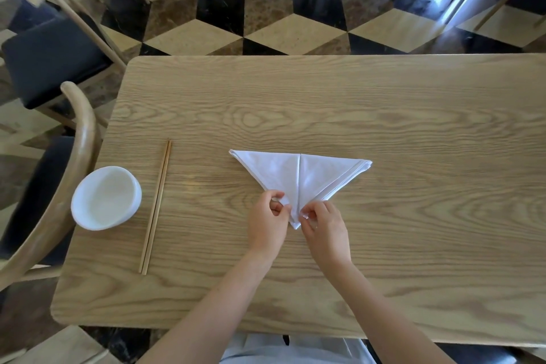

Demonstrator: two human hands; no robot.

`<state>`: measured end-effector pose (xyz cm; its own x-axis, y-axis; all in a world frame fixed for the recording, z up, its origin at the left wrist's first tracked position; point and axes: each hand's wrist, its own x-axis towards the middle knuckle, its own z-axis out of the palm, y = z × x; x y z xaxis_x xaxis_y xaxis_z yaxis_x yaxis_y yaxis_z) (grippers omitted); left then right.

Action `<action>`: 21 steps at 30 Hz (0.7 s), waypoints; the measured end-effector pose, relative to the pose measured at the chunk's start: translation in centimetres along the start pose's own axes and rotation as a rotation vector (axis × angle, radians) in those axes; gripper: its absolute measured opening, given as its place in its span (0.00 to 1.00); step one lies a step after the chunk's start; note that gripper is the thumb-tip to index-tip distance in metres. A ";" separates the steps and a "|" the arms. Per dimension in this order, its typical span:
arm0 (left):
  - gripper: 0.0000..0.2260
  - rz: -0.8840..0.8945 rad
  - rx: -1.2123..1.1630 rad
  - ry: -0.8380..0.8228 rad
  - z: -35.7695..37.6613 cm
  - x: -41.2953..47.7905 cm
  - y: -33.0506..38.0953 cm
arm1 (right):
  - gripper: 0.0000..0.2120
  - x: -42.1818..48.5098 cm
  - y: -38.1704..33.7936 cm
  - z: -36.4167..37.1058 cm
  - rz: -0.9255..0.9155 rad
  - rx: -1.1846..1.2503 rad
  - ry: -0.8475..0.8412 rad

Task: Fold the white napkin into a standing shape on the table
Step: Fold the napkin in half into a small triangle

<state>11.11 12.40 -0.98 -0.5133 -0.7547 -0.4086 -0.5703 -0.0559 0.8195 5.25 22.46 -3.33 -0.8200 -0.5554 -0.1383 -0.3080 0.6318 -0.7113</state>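
Note:
The white napkin [301, 176] lies flat near the middle of the wooden table [384, 115], folded into a triangle with its long edge away from me and its point toward me. A crease runs down its middle. My left hand [267, 223] pinches the napkin's left flap just beside the near point. On the right flap, my right hand [323, 232] pinches the cloth at the same point. Both hands touch the cloth and the tip shows between them.
A white bowl [105, 197] stands near the table's left edge. A pair of wooden chopsticks [156, 207] lies lengthwise between the bowl and the napkin. Wooden chairs with dark seats [53, 62] stand at the left. The tiled floor lies beyond the far edge.

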 end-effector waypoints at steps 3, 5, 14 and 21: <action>0.09 -0.006 0.006 -0.001 0.2 -0.2 0.1 | 0.01 0.0 0.2 -0.1 -0.015 -0.019 0.007; 0.09 -0.024 0.011 -0.018 0.3 -0.2 0.1 | 0.04 0.1 0.2 -0.1 -0.010 -0.008 0.005; 0.09 0.231 0.292 0.032 0.6 -0.4 -1.0 | 0.05 -0.4 0.4 0.4 -0.092 -0.045 0.059; 0.06 0.590 0.534 0.073 0.4 0.1 -2.3 | 0.03 -1.5 0.6 0.4 -0.086 -0.043 0.055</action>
<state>12.07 12.74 -3.08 -0.7934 -0.6040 0.0753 -0.4573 0.6731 0.5812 6.49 23.39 -3.83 -0.8141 -0.5794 -0.0391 -0.3981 0.6059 -0.6887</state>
